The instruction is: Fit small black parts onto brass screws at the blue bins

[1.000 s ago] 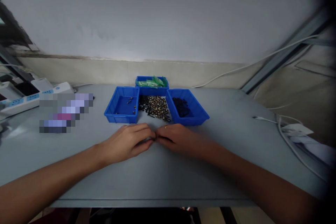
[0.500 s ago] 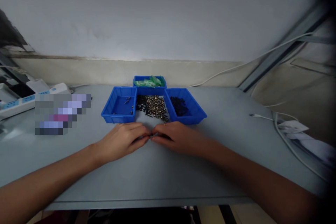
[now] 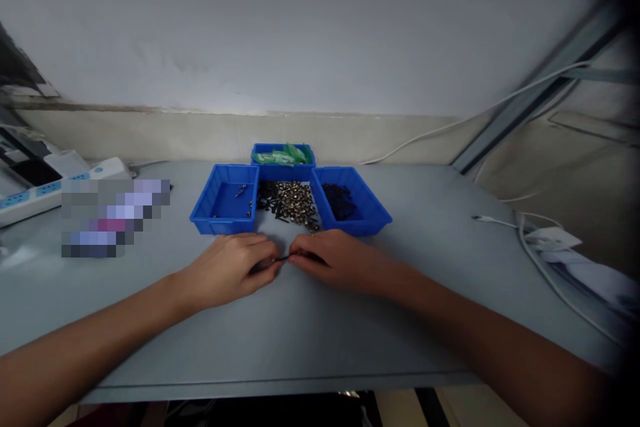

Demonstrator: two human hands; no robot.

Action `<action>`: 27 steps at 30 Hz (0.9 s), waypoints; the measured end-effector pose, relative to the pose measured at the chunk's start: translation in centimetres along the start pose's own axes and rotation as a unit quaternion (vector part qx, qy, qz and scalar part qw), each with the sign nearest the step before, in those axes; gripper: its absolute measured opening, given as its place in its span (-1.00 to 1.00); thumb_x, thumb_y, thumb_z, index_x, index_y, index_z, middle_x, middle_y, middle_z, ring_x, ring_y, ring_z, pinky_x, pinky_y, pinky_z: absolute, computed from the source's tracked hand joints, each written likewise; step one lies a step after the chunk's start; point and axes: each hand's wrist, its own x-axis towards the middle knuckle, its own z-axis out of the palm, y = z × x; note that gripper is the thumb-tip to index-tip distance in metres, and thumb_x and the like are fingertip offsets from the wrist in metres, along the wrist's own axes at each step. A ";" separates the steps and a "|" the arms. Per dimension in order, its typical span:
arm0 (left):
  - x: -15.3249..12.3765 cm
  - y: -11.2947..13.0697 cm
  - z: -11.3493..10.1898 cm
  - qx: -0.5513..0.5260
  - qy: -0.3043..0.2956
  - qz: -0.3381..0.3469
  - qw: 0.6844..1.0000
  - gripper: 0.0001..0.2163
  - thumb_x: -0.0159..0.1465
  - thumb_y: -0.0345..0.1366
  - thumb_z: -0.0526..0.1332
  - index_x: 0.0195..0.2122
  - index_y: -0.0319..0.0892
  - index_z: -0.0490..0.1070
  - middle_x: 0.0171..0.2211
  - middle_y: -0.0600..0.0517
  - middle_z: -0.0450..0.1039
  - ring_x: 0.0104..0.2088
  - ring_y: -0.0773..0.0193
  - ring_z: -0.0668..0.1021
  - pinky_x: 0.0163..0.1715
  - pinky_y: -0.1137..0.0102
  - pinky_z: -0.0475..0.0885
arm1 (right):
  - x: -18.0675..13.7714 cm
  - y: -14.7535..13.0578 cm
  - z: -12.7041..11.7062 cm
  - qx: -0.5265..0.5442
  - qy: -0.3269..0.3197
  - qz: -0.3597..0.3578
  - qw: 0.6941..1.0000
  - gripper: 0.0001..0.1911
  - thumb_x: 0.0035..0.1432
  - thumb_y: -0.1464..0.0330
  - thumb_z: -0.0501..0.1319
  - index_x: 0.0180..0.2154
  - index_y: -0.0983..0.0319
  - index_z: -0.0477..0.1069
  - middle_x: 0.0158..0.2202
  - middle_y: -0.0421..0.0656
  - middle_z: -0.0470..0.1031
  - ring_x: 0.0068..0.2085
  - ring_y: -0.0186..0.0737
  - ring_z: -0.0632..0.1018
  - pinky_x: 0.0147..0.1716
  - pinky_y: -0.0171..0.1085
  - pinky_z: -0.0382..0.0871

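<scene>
My left hand (image 3: pixel 243 265) and my right hand (image 3: pixel 335 259) meet above the table, fingertips pinched. Between them runs a thin dark rod-like piece (image 3: pixel 283 258), gripped at both ends; its exact kind is too small to make out. Just beyond my fingers lies a heap of small brass-coloured metal fittings (image 3: pixel 296 200), with black screw-like pieces (image 3: pixel 269 195) on its left side. A blue bin (image 3: pixel 225 227) left of the heap holds a few small metal fittings (image 3: pixel 241 191). In the right blue bin (image 3: pixel 367 213) are many small black pieces (image 3: pixel 339 200).
Behind the heap stands another blue bin (image 3: pixel 285 173) with green plastic bags (image 3: pixel 283 156). A white power strip (image 3: pixel 107 168) and a blurred-out object (image 3: pixel 117 217) lie at the left. White cables (image 3: pixel 530 253) run along the right side. A wall rises behind the table (image 3: pixel 280 347).
My hands have drawn slightly apart, so more of the dark piece shows between the fingertips. The whole view has shifted a little; the bins and heap stay put.
</scene>
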 end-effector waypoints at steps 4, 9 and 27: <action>0.0 0.0 0.0 0.002 -0.003 0.007 1.000 -0.82 0.24 -0.32 0.00 -0.47 -0.21 0.28 -0.50 0.07 0.32 -0.46 0.36 0.39 -0.47 0.45 0.26 | 0.1 0.0 0.0 -0.002 -0.001 0.006 1.000 -0.82 0.19 0.32 -0.01 -0.32 0.23 0.31 -0.42 -0.20 0.43 -0.42 -0.36 0.42 -0.45 -0.37 0.18; 0.1 0.0 0.0 -0.002 -0.008 0.013 1.000 -0.81 0.25 -0.33 -0.02 -0.45 -0.21 0.30 -0.50 0.06 0.34 -0.46 0.36 0.41 -0.47 0.46 0.26 | 0.0 0.1 0.1 0.005 -0.003 0.001 1.000 -0.82 0.18 0.32 -0.01 -0.32 0.23 0.32 -0.41 -0.20 0.43 -0.40 -0.36 0.42 -0.44 -0.38 0.18; 0.1 -0.1 0.0 -0.007 -0.021 0.005 1.000 -0.83 0.25 -0.32 -0.02 -0.41 -0.19 0.31 -0.47 0.06 0.36 -0.45 0.36 0.41 -0.46 0.45 0.26 | -0.1 0.0 0.0 -0.003 -0.008 0.002 1.000 -0.83 0.18 0.32 -0.01 -0.33 0.22 0.30 -0.42 -0.20 0.41 -0.42 -0.36 0.41 -0.45 -0.37 0.18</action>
